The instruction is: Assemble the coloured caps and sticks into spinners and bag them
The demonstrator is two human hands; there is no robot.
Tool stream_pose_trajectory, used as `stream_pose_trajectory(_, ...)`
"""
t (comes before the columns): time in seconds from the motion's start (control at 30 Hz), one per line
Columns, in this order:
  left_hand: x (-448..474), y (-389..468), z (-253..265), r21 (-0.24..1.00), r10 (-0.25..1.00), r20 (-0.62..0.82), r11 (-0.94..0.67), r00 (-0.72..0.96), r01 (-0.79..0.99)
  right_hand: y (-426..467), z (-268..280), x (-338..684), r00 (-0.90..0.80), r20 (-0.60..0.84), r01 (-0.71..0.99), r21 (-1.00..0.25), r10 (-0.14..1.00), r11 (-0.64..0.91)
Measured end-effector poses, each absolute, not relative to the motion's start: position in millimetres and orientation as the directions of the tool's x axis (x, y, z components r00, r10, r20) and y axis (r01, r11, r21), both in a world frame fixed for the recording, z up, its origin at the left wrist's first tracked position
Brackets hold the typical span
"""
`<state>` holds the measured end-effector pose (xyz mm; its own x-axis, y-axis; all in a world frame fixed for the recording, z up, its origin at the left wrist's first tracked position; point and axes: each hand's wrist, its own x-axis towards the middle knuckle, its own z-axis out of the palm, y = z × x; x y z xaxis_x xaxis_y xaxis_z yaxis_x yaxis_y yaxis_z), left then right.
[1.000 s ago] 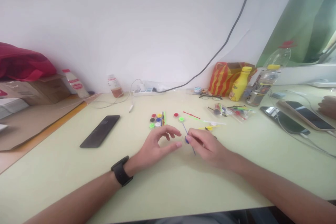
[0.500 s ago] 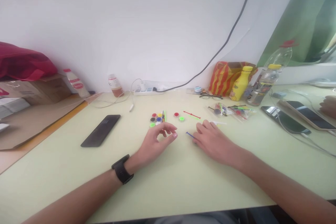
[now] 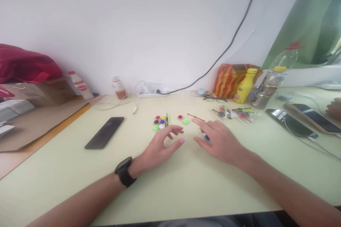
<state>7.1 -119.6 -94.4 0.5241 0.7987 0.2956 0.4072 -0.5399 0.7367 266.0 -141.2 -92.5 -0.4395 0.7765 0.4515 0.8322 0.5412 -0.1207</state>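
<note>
My left hand (image 3: 162,149) rests over the table with thumb and fingers apart, holding nothing. Just beyond it lie several small round discs, among them a black one (image 3: 156,122) and a light green one (image 3: 156,127), beside a bundle of thin coloured sticks (image 3: 167,120). My right hand (image 3: 220,140) has its index finger stretched out and its thumb apart. A blue disc (image 3: 207,137) shows under its palm, and a bit of blue stick peeks out there, mostly hidden. Ahead of the fingertips are a green disc (image 3: 185,121), a red disc (image 3: 180,117) and a red stick (image 3: 195,117).
A black phone (image 3: 104,133) lies to the left. Plastic-bagged parts (image 3: 243,113), glasses (image 3: 215,99), a yellow bottle (image 3: 245,86) and a striped bag (image 3: 224,79) are at the back right. Two phones with cables lie far right, near another person's hand (image 3: 334,110). A power strip (image 3: 146,94) sits by the wall.
My right hand has opened from its closed grip on the blue stick, its index finger now reaching forward. A blue disc has come into sight beneath it. My left hand has hardly moved.
</note>
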Motion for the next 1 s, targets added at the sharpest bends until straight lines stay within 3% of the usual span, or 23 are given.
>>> stream_pose_trajectory(0.07,9.4,-122.5,-85.2,0.731,0.782,0.256,-0.541,0.568,0.416,-146.3,-88.6,255.6,-0.49,0.442,0.749,-0.228,0.751,0.623)
stream_pose_trajectory(0.2,26.2,-124.0,-50.7,0.689,0.748,0.197,-0.565,0.633,0.454,-146.8,-71.6,234.6,-0.638,0.383,0.612,-0.275,0.668,0.742)
stream_pose_trajectory(0.37,62.6,-105.3,3.1,0.632,0.723,0.41,-0.665,0.555,0.398,-123.0,-19.8,220.1,-0.636,0.41,0.478,-0.458,0.654,0.75)
stream_pose_trajectory(0.53,80.2,-78.3,42.9,0.451,0.631,0.658,-0.768,0.411,0.455,-92.9,32.8,224.0,-0.645,0.514,0.355,-0.454,0.565,0.817)
stream_pose_trajectory(0.67,80.4,-58.3,43.8,0.404,0.575,0.67,-0.813,0.469,0.42,-79.3,42.8,233.5,-0.701,0.384,0.387,-0.503,0.601,0.773)
stream_pose_trajectory(0.87,85.1,-22.9,4.7,0.487,0.574,0.552,-0.811,0.605,0.324,-56.4,25.4,247.0,-0.732,0.111,0.549,-0.487,0.672,0.679)
stream_pose_trajectory(1.0,85.6,-13.0,-6.5,0.509,0.58,0.534,-0.801,0.615,0.314,-53.0,20.6,245.6,-0.713,0.062,0.589,-0.488,0.698,0.644)
